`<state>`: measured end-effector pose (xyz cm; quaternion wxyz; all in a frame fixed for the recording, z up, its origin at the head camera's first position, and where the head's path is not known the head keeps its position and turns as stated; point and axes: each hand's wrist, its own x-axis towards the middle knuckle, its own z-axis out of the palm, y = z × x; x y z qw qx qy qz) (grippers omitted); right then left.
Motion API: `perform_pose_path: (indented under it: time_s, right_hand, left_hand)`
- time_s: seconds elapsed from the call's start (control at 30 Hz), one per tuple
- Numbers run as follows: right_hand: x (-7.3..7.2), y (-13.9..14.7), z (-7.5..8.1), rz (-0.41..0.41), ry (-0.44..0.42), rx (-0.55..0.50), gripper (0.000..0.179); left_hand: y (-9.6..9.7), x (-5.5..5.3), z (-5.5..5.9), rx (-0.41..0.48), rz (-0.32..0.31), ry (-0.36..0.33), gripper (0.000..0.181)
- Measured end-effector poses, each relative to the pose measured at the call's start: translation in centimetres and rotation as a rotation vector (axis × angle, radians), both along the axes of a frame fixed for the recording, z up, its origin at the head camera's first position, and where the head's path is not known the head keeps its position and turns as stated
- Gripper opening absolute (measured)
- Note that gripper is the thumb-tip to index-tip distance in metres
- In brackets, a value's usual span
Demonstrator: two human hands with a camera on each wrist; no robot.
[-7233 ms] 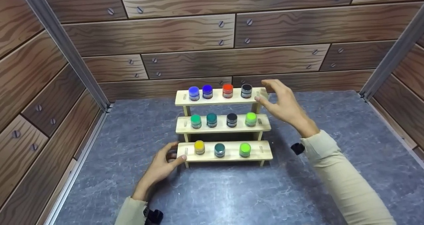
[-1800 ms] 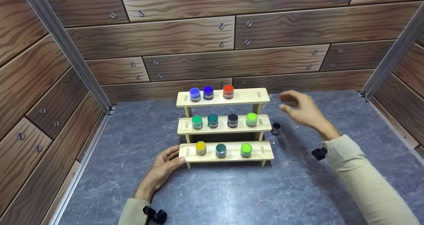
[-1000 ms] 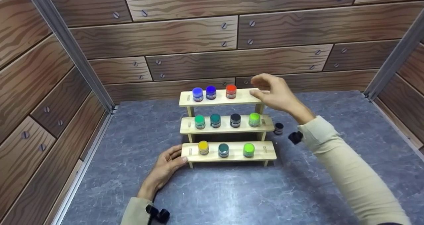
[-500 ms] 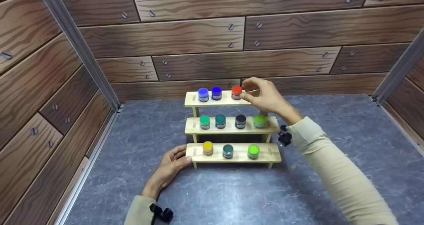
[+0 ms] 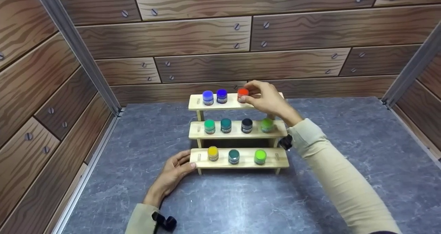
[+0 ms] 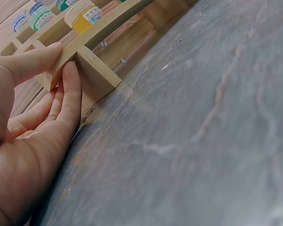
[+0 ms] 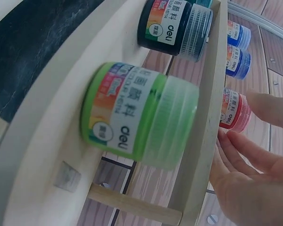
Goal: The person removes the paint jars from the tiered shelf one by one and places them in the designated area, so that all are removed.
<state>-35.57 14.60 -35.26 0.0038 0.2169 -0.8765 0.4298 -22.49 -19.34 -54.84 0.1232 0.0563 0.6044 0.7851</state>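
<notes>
A three-tier wooden display stand [image 5: 220, 135] carries small paint jars. Thumb and fingers of my right hand [image 5: 265, 96] are around the red paint jar [image 5: 243, 93] on the top tier; the right wrist view shows the red jar [image 7: 235, 110] between them. My left hand [image 5: 174, 173] grips the left end of the bottom tier, thumb above and fingers below, as the left wrist view shows with the hand [image 6: 42, 113] at the board's corner. A light blue jar [image 5: 208, 98] and a dark blue jar [image 5: 222, 96] stand left of the red one.
On the middle tier are green, teal, black and lime jars, the lime jar [image 5: 267, 125] under my right forearm. The bottom tier holds a yellow jar [image 5: 213, 153], a dark teal jar [image 5: 233, 156] and another lime jar [image 5: 260, 156]. A wood-print wall [image 5: 206, 68] rises behind.
The black jar left the top tier and stood on the table right of the stand; my sleeve now hides that spot. My right hand then moved left to the red jar. The left hand stayed.
</notes>
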Motion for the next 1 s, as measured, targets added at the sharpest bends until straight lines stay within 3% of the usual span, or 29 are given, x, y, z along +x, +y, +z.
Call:
perform_pose_path:
  time_s: [0.4, 0.63, 1.0]
  right_hand:
    - [0.0, 0.0, 0.0, -0.016, 0.038, 0.037, 0.043]
    - [-0.1, 0.3, -0.1, -0.027, 0.062, -0.008, 0.041]
    - [0.8, 3.0, 0.6, -0.040, 0.103, 0.005, 0.040]
  left_hand:
    - [0.0, 0.0, 0.0, 0.003, 0.011, -0.007, 0.074]
    - [0.1, 0.0, 0.0, 0.014, 0.016, -0.012, 0.074]
    - [0.0, 0.1, 0.0, -0.009, -0.005, 0.007, 0.074]
